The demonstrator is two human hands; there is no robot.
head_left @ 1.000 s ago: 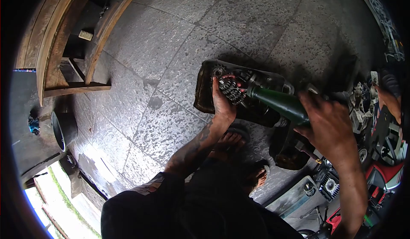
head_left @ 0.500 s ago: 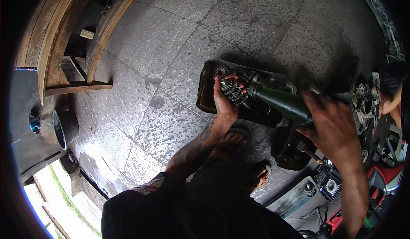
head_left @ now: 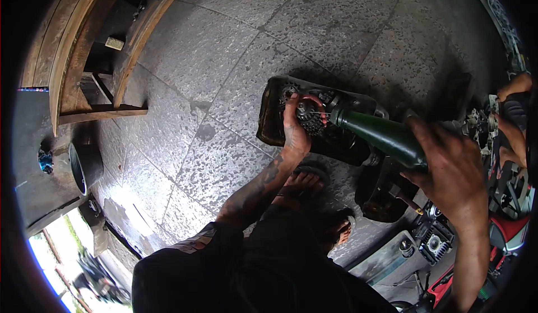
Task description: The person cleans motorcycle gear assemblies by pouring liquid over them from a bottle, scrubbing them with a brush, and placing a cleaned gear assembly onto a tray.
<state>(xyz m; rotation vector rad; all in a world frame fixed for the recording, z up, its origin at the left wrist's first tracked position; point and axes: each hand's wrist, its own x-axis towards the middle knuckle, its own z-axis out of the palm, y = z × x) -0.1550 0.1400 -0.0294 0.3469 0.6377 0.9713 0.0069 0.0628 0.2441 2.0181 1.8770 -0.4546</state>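
My left hand (head_left: 296, 132) is closed around a cluster of metal gears (head_left: 310, 117), held with the toothed face turned up toward me. A green glass bottle (head_left: 382, 135) lies tilted in my right hand (head_left: 451, 164), which wraps its wide end. From the bottle's mouth a thin stream of liquid runs onto the gears. Both are above a dark, oily tray (head_left: 268, 125) that holds more metal parts, including a small gear (head_left: 288, 93) near its far left corner. Parts deeper in the tray are too dark to name.
A second black container (head_left: 386, 211) stands close to my right foot (head_left: 343, 233). Engine parts (head_left: 434, 244) lie at the lower right. Another person's arm (head_left: 509, 131) is at the right edge. A wooden bench (head_left: 84, 44) and a bucket (head_left: 84, 167) stand left.
The gear cluster has turned so its round face shows. My right hand and the bottle have shifted slightly right. A blurred motorbike has appeared in the doorway, and the other person's arms have moved.
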